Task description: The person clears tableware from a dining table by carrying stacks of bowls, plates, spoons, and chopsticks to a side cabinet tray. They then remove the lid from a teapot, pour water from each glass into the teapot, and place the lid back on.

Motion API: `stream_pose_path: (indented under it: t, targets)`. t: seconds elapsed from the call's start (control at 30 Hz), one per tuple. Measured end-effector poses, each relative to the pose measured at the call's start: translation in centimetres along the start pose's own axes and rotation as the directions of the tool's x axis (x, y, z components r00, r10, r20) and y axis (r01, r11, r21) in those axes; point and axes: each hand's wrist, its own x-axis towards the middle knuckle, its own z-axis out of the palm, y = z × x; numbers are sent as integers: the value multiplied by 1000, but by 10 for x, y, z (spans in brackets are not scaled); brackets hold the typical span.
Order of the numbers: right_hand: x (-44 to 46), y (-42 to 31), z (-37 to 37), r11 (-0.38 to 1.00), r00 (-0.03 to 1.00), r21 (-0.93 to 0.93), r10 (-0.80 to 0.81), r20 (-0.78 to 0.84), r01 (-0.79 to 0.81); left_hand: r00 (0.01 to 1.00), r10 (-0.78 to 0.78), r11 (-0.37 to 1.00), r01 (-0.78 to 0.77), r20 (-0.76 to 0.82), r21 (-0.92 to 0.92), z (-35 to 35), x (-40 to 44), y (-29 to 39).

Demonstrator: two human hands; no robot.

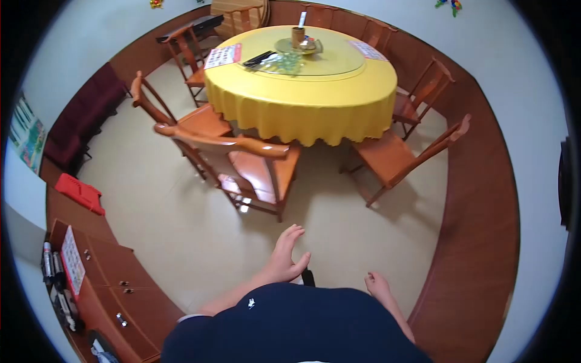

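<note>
My left hand (289,251) is held out over the floor in front of my body, thumb and fingers apart, with nothing in it. The nearest thing ahead of it is a wooden chair (257,172) with a curved top rail. Just below that hand, a dark and white shape (308,277) partly shows past my shirt; I cannot make out what it is. Low at my side is my right hand (377,283), its fingers curled in and no object visible in them. It touches nothing that I can see.
A round table with a yellow cloth (302,118) stands ahead, ringed by several wooden chairs (387,158). On its glass turntable (339,63) are a brown holder (298,37) and glassware (287,62). A cabinet (130,272) is at left, near a red plastic item (80,193) and dark seats (91,118).
</note>
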Motion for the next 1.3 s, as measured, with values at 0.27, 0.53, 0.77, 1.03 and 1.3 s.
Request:
stream_pose_path:
  t: [0.27,0.53,0.77,1.03,1.3]
  targets:
    - [64,-1,-72,850,978,484,163,130,-206,922,352,863,-253,161,-438,162,246,58]
    - [246,-86,-134,335,948,940,314,-42,-69,861,481,717,-278,166,-639,204,461,52]
    - [399,-78,-242,516,977,853,211,-33,-82,776,342,852,-19,530,-523,193,565,-19]
    - [656,-159,-295,503,940,844,-159,301,-185,906,-236,961,272,353,-55,177,655,-164]
    - [885,-312,-305,489,799,823,-350,490,-290,775,-627,767,596,-79,-237,162,715,-212]
